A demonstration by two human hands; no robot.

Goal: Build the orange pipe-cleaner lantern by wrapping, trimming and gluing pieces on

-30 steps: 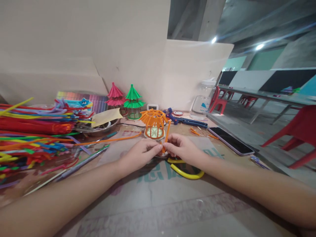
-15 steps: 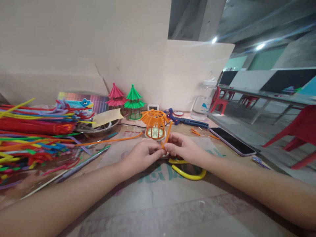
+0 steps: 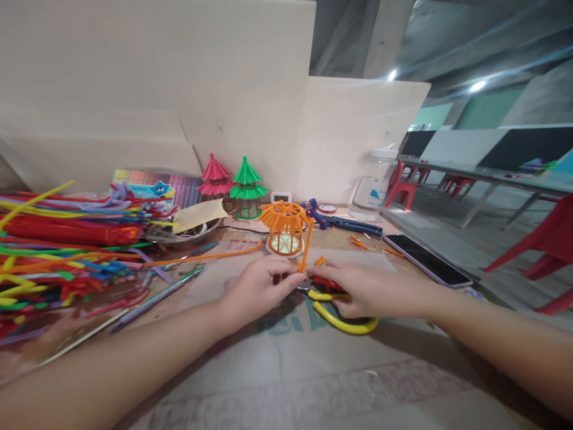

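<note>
Between the thumb and fingers of my left hand (image 3: 264,283), a bent orange pipe cleaner (image 3: 307,245) is pinched, one end pointing up. My right hand (image 3: 364,286) is over a cutting tool with yellow and red handles (image 3: 353,327); its thumb is apart from its stretched fingers, some of which are hidden. Short orange pieces (image 3: 320,261) lie just beyond those fingers. Behind my hands stands a small orange pavilion (image 3: 286,221) with a fringed roof, posts and a pale round base.
Colourful pipe cleaners (image 3: 67,239) are heaped at left, beside a metal bowl (image 3: 179,237). Pink (image 3: 213,176) and green (image 3: 245,182) pavilions stand behind. A blue glue gun (image 3: 344,223), a clear bottle (image 3: 371,185) and a phone (image 3: 425,258) are toward the right.
My right hand has let go of the orange pipe cleaner and moved right and down onto the yellow-handled tool. My left hand keeps its pinch. The view has shifted slightly.
</note>
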